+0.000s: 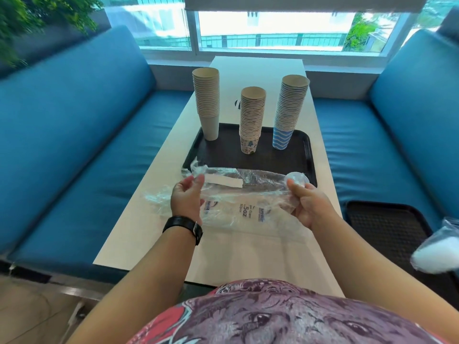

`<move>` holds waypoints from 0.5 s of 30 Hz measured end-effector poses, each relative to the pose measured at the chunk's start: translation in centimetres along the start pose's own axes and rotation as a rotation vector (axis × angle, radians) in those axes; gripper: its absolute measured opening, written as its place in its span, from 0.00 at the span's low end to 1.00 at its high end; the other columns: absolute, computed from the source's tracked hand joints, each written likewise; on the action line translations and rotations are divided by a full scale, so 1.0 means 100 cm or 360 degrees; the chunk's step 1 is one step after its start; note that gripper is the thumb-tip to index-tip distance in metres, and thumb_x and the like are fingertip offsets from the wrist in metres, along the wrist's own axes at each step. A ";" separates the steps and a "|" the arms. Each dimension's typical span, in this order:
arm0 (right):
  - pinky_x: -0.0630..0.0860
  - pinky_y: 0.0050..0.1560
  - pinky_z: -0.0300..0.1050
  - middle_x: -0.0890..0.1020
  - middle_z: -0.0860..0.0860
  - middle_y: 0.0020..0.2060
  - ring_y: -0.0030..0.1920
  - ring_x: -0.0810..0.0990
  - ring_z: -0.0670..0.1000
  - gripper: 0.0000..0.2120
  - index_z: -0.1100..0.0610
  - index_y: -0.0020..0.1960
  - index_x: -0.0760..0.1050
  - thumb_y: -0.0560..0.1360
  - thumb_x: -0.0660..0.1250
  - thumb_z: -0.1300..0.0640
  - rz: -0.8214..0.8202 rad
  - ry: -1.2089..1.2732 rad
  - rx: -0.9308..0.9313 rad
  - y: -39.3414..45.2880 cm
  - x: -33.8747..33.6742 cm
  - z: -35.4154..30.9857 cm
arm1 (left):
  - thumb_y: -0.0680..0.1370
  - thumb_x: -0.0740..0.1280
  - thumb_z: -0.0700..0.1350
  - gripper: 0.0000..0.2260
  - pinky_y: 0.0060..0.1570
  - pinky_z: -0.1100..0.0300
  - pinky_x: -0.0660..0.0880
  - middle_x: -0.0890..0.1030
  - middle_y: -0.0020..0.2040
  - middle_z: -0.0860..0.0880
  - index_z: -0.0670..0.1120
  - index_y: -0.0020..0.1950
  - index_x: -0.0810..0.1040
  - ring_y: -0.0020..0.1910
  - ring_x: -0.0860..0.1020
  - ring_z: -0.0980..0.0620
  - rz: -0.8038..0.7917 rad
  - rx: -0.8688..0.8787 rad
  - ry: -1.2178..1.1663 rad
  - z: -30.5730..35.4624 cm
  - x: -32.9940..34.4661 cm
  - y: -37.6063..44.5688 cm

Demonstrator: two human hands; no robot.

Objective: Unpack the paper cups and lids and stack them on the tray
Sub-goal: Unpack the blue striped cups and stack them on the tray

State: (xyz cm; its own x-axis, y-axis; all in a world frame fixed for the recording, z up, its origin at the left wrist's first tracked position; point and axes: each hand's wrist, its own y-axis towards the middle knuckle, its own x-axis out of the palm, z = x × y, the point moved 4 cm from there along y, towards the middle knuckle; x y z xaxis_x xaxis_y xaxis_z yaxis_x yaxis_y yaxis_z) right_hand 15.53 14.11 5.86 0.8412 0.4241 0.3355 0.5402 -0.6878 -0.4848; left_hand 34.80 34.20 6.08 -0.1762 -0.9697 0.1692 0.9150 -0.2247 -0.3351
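Held crosswise above the white counter point(159, 234): a long clear plastic sleeve of transparent lids point(248, 192), left hand point(186, 199) pinching its crumpled open end, right hand point(310, 204) with fingers point(294, 186) curled round the other end. Just beyond, upright on the black rectangular tray point(304, 155): three tall stacks of paper cups, plain beige point(207, 105), tree-printed point(250, 120), blue-and-white striped point(289, 111). Blue padded benches point(74, 145) on both sides.
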 end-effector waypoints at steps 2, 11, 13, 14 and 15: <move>0.75 0.27 0.43 0.73 0.54 0.34 0.25 0.72 0.49 0.10 0.56 0.42 0.71 0.75 0.70 0.54 0.0113 -0.0047 -0.0077 0.000 -0.002 -0.001 | 0.76 0.74 0.50 0.07 0.44 0.55 0.78 0.80 0.41 0.52 0.49 0.44 0.79 0.41 0.77 0.50 0.0023 0.0152 0.0274 -0.001 -0.004 -0.001; 0.63 0.24 0.39 0.63 0.50 0.22 0.20 0.62 0.48 0.23 0.58 0.42 0.73 0.79 0.59 0.38 0.0432 -0.0627 -0.0203 0.002 -0.025 -0.007 | 0.77 0.71 0.53 0.09 0.51 0.53 0.79 0.80 0.39 0.52 0.52 0.41 0.75 0.43 0.79 0.48 0.0157 0.0333 0.0719 -0.004 -0.019 0.006; 0.69 0.29 0.42 0.68 0.52 0.26 0.25 0.67 0.50 0.19 0.56 0.43 0.72 0.80 0.60 0.41 0.0395 -0.0593 -0.0071 0.003 -0.026 -0.002 | 0.76 0.72 0.53 0.08 0.52 0.53 0.79 0.81 0.41 0.52 0.50 0.46 0.77 0.46 0.81 0.47 0.0122 0.0274 0.0787 -0.011 -0.022 0.007; 0.70 0.30 0.42 0.70 0.52 0.27 0.26 0.68 0.50 0.16 0.56 0.44 0.72 0.80 0.62 0.44 0.0369 -0.0559 -0.0032 0.004 -0.026 0.001 | 0.76 0.72 0.52 0.07 0.52 0.53 0.79 0.81 0.42 0.52 0.50 0.47 0.78 0.46 0.81 0.47 0.0106 0.0264 0.0817 -0.013 -0.023 0.006; 0.70 0.28 0.41 0.70 0.53 0.27 0.25 0.67 0.50 0.14 0.57 0.46 0.71 0.79 0.64 0.46 0.0359 -0.0536 -0.0032 0.005 -0.026 0.004 | 0.77 0.71 0.51 0.07 0.52 0.52 0.79 0.81 0.43 0.51 0.50 0.48 0.78 0.47 0.81 0.47 0.0095 0.0267 0.0845 -0.015 -0.024 0.005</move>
State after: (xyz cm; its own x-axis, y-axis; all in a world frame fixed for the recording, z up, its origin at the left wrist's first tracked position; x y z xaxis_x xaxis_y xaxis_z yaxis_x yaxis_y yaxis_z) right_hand 13.64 12.89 4.43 0.9016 0.4281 -0.0627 0.3431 -0.7957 -0.4992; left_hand 35.18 36.25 4.12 -0.2413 -0.9051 -0.3500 0.9665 -0.1919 -0.1703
